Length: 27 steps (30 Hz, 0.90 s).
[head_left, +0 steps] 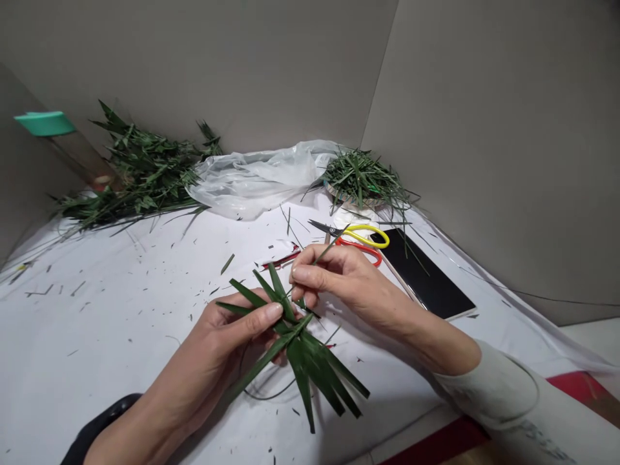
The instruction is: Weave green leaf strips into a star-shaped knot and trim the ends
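My left hand (pixel 242 329) is closed around a green palm leaf piece (pixel 314 368), its thumb pressing on the leaf strips. Cut leaf ends fan out above the thumb and toward the lower right, and a stalk points down left. My right hand (pixel 329 271), just above and to the right, pinches a thin green leaf strip (pixel 323 254) between thumb and forefinger. Beyond the right hand lie scissors (pixel 361 236) with one yellow and one red handle loop. A thin dark wire (pixel 268 396) curves below the leaf piece.
Leafy green stems (pixel 150 168) are heaped at the back left beside a bottle with a teal lid (pixel 46 123). Behind are a crumpled clear plastic bag (pixel 261 177) and a bowl heaped with leaf strips (pixel 365 177). A black-screened phone (pixel 426 271) lies right. Clippings dot the white cloth (pixel 121 310).
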Motion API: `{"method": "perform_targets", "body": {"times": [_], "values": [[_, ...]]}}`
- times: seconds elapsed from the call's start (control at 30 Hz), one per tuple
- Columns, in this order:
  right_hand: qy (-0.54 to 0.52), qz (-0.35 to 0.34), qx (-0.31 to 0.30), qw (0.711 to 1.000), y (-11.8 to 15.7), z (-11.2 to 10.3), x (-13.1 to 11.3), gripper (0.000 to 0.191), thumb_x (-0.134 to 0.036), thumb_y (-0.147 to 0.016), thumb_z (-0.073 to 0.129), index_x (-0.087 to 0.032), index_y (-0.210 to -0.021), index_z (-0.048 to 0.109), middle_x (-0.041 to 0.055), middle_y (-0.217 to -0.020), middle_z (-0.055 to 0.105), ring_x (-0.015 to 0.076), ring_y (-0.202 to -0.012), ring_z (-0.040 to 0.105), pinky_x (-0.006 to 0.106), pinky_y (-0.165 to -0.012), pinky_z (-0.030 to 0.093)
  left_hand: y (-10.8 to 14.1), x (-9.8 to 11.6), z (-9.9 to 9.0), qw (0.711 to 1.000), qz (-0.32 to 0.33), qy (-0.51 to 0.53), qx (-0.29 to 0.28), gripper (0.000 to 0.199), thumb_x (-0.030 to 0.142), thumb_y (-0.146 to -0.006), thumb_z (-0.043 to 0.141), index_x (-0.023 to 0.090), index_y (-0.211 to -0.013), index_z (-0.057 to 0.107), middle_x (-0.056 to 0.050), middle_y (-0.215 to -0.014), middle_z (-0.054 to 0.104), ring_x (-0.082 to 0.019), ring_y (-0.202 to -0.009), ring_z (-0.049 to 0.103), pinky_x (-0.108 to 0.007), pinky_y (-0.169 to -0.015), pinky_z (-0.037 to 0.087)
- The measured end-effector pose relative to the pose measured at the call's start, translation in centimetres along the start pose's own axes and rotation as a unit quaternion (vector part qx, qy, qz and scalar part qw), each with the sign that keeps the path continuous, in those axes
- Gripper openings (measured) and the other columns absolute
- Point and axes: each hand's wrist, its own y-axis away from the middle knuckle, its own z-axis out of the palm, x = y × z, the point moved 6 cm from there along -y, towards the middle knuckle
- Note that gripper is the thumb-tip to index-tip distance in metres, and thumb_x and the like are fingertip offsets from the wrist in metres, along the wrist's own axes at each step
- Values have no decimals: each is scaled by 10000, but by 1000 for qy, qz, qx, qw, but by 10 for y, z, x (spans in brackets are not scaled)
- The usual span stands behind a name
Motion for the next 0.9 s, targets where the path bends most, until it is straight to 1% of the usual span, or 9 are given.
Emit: {"method": "perform_targets", "body": {"times": [0.1, 0.2, 0.33, 0.47, 0.53, 0.63, 0.77, 0.83, 0.9], "values": [[45, -38, 41, 997, 0, -13, -14, 225, -400, -890, 679, -178, -908, 647, 5, -816, 678, 106, -671, 586, 233, -613, 471, 2, 4, -5, 1000, 5, -4, 30, 138, 295, -804, 778, 174, -737, 770, -15, -720, 699, -123, -633, 582, -193, -598, 512], [111, -109, 122, 980, 2, -33, -36, 222, -407, -919, 630, -187, -887, 632, 5, -833, 687, 102, -676, 579, 239, -653, 477, 2, 10, -13, 997, 10, -5, 71, 163, 304, -756, 820, 170, -684, 763, -11, -689, 708, -123, -624, 604, -177, -569, 509], [240, -177, 228, 927, 9, -52, -59, 77, -254, -897, 616, -187, -862, 610, -5, -788, 666, 107, -634, 567, 249, -612, 449, -2, 17, -29, 991, 21, 5, 129, 180, 321, -691, 873, 165, -741, 798, -25, -735, 747, -131, -670, 647, -165, -613, 540], [396, -199, 267, 856, 14, -56, -68, 50, -207, -907, 591, -195, -873, 626, 4, -817, 677, 141, -737, 605, 283, -696, 458, -5, 27, -44, 985, 51, 34, 159, 124, 287, -680, 874, 194, -715, 801, -32, -830, 773, -175, -839, 681, -207, -762, 580], [477, -187, 273, 814, 14, -57, -70, 78, -206, -940, 563, -190, -911, 633, 7, -848, 680, 143, -765, 608, 300, -747, 469, -5, 33, -50, 982, 66, 48, 172, 102, 275, -679, 872, 214, -686, 790, -16, -834, 767, -167, -861, 676, -197, -767, 579], [589, -124, 255, 757, 9, -61, -64, 119, -245, -982, 554, -164, -1015, 635, 29, -960, 677, 166, -859, 639, 357, -819, 522, -3, 38, -54, 980, 61, 53, 184, 121, 238, -648, 885, 190, -657, 774, -25, -798, 758, -146, -777, 663, -163, -663, 565], [707, 12, 183, 683, -1, -67, -39, 251, -333, -961, 621, -156, -1139, 637, 77, -1142, 661, 214, -989, 659, 427, -861, 564, -4, 36, -47, 981, 46, 57, 178, 130, 154, -606, 877, 165, -590, 749, -18, -670, 722, -129, -629, 630, -175, -578, 550], [742, 58, 162, 648, -4, -69, -28, 277, -334, -961, 623, -158, -1175, 628, 90, -1191, 649, 225, -1023, 655, 437, -878, 563, -3, 36, -43, 982, 56, 63, 171, 148, 169, -600, 883, 162, -568, 739, -13, -655, 709, -122, -630, 630, -162, -578, 541], [766, 83, 150, 619, -6, -69, -21, 287, -336, -962, 620, -161, -1190, 623, 94, -1211, 642, 231, -1043, 649, 445, -892, 559, -2, 36, -38, 982, 67, 69, 160, 174, 213, -620, 892, 157, -567, 736, -19, -672, 706, -127, -662, 640, -166, -607, 544]]}}
